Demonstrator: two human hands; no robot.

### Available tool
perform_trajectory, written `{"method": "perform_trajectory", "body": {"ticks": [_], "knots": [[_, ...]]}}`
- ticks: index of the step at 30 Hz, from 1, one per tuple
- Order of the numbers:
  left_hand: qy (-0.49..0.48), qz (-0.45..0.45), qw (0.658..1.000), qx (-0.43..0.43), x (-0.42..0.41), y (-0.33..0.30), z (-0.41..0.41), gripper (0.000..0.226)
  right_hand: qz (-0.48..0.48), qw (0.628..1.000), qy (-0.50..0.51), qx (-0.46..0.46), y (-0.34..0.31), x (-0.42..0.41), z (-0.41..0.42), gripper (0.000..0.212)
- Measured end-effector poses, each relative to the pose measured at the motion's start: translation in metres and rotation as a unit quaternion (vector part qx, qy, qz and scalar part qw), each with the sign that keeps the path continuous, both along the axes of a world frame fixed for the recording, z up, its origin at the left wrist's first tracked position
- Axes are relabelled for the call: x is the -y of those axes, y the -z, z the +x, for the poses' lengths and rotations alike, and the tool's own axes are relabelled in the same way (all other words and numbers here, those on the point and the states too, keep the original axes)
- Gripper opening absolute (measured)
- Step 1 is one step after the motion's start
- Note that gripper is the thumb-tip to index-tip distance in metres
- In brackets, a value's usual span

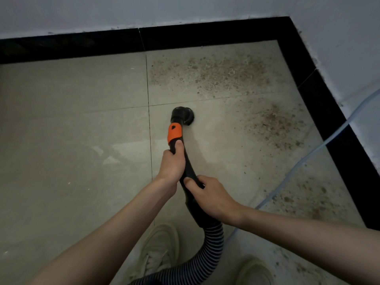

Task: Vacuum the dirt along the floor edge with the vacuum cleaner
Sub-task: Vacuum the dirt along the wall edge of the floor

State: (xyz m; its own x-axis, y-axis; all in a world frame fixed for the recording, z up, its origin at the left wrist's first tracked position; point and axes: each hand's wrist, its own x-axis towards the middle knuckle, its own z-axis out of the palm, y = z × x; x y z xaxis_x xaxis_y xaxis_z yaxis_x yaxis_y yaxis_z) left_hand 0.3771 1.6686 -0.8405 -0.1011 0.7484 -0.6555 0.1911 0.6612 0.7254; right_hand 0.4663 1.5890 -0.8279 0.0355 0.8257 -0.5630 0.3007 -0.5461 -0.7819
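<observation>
At frame centre the vacuum wand (pixel 186 161) is gripped by the left hand (pixel 172 164) and, lower, the right hand (pixel 207 197); its brush head (pixel 183 116) is set on the tiles; dirt (pixel 209 72) is scattered upper right; the ribbed hose (pixel 211 243) is cut off at the bottom edge.

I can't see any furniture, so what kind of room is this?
Probably an indoor room corner, maybe unfinished: pale floor tiles meet a black baseboard under white walls, with dirt scattered along the edge.

Single head-worn view, looking steeply down, close over floor (pixel 72 120) corner
</observation>
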Motion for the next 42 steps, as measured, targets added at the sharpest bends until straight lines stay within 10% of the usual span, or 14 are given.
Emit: {"method": "perform_trajectory", "body": {"ticks": [15, 42], "knots": [[0.038, -0.012, 0.999, 0.017, 0.027, -0.011, 0.006, 0.05, -0.04, 0.999, 0.033, -0.012, -0.012, 0.031, 0.004, 0.033], [-0.166, 0.032, 0.978, 0.125, -0.064, -0.002, -0.04, 0.041, -0.047, 0.983, -0.004, -0.176, -0.001, -0.042, -0.033, 0.046]]}}
